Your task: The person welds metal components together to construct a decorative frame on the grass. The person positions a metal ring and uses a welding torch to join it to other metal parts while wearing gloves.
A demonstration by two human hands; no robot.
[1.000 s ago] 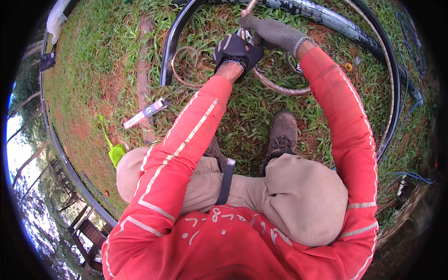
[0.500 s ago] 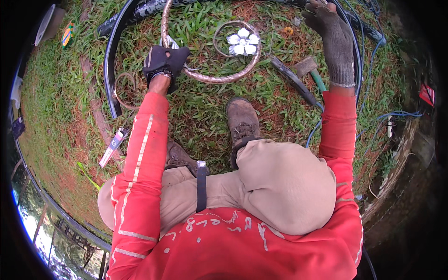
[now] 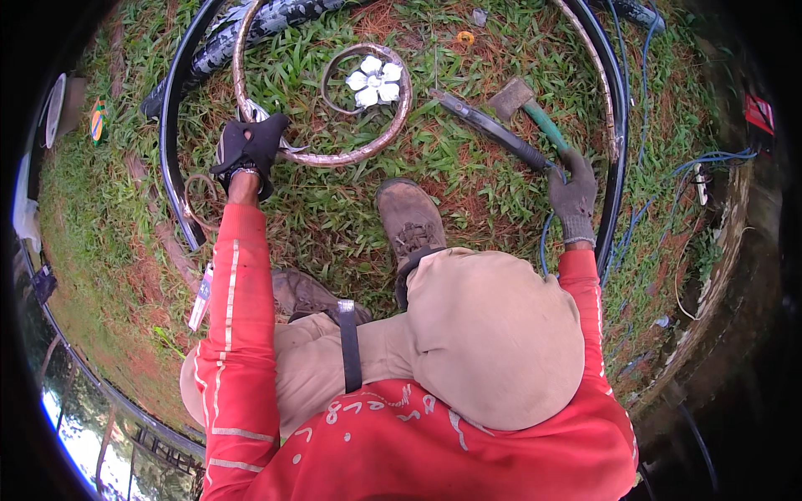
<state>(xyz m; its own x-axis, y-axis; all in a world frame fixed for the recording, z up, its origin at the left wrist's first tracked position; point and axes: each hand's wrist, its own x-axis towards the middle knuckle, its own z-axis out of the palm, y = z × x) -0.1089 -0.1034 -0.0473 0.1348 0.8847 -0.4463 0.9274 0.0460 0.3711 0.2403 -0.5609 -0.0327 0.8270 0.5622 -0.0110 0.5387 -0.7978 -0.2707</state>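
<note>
My left hand (image 3: pixel 251 154), in a black glove, is closed on a coppery curved scroll bar (image 3: pixel 351 154), beside a pale strip partly hidden under the fingers. A silver flower piece (image 3: pixel 373 82) sits inside the scroll. My right hand (image 3: pixel 572 192), in a grey glove, has its fingers apart at the end of the green handle of a hammer (image 3: pixel 547 125), whose head lies on the grass. A black tool like a welding electrode holder (image 3: pixel 493 134) lies alongside, with a blue cable by my right hand.
Black curved bars (image 3: pixel 171 108) flank the work, with a mottled pipe (image 3: pixel 217 58) behind. Blue cables (image 3: pixel 643 100) and a red object (image 3: pixel 758 113) are at right, near a rough ledge (image 3: pixel 723 250). My boots (image 3: pixel 409 217) rest on the grass.
Both hands were together on the bar. My right hand has left it, swung right, then come down to the hammer handle. My left hand stays on the bar. The view has shifted.
</note>
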